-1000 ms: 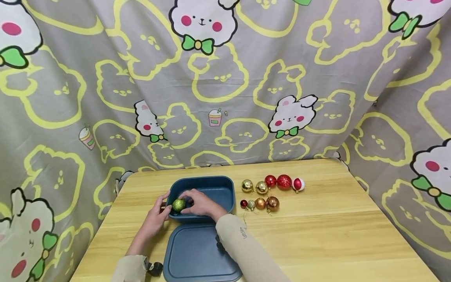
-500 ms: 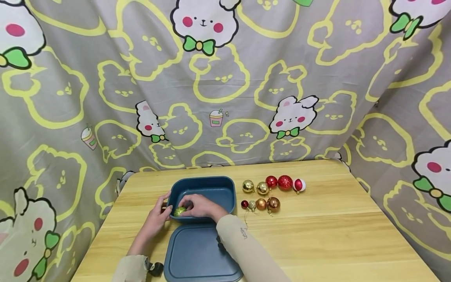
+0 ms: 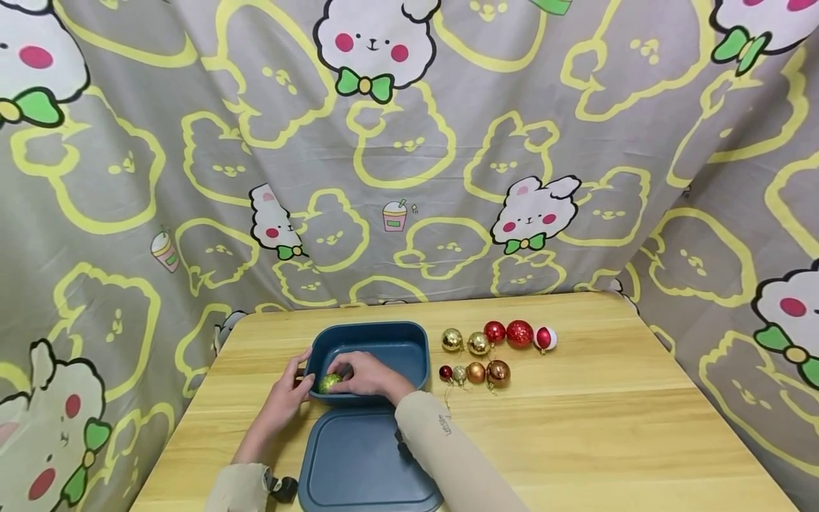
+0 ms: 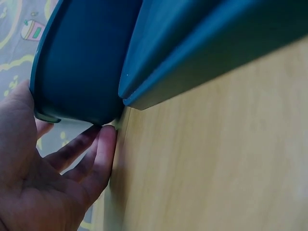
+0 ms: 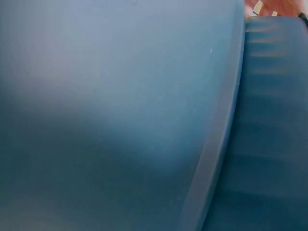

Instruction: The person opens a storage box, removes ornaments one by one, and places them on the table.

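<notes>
A dark blue rectangular box [image 3: 390, 328] stands uncovered on the table. My left hand [image 3: 286, 392] grips its left end, thumb at the rim and fingers against the outer side. In the left wrist view, that hand [image 4: 57, 168] has its fingertips low on the box wall [image 4: 79, 62]. My right hand [image 3: 366, 373] reaches into the box and holds a glittery green Christmas ball [image 3: 330, 383] near the front left corner; part of the ball is hidden by the fingers and the front wall. In the right wrist view, blue plastic [image 5: 120, 96] fills most of the picture.
The blue lid [image 3: 367, 459] lies flat in front of the box. To the right sit two loose rows of Christmas balls, with gold [image 3: 451, 340], red [image 3: 520, 333], red-and-white [image 3: 545, 338] and brown [image 3: 498, 373] ones. A patterned curtain [image 3: 409, 270] hangs behind the wooden table [image 3: 608, 427].
The right hand has lowered the green ball from rim height down into the box. The left hand keeps its place at the box's left end.
</notes>
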A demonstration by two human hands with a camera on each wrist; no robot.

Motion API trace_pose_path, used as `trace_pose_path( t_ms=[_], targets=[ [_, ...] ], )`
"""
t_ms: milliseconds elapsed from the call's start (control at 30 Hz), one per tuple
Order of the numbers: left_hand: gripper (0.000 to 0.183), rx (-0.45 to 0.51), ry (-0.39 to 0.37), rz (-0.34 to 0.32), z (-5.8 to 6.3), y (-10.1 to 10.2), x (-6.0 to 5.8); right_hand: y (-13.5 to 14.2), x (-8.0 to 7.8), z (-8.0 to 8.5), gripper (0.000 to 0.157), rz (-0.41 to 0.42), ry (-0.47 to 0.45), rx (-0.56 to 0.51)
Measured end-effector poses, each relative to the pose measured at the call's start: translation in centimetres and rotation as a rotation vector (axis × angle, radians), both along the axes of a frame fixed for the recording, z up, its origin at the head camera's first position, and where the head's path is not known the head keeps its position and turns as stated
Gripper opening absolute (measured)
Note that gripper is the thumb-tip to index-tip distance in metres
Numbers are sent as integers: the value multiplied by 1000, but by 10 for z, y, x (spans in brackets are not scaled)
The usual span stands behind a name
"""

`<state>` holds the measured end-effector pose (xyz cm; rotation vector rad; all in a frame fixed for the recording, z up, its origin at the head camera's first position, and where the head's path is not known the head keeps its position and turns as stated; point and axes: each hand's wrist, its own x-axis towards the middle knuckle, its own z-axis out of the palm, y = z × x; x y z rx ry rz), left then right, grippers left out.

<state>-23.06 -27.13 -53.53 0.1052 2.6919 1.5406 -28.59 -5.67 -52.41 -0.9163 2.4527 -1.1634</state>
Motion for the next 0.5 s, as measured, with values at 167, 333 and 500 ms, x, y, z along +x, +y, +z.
trace_pose_path(
  t_ms=[167,333,500],
  targets=[
    [56,35,-34,-18,18,6,7,1,0,1,24,-22,15,-10],
    [56,38,-38,-24,16,6,5,3,-1,3,25,-18,73,-8],
    [56,16,-10,-23,0,0,0,2,-1,5,27,-32,118,-22]
  ],
)
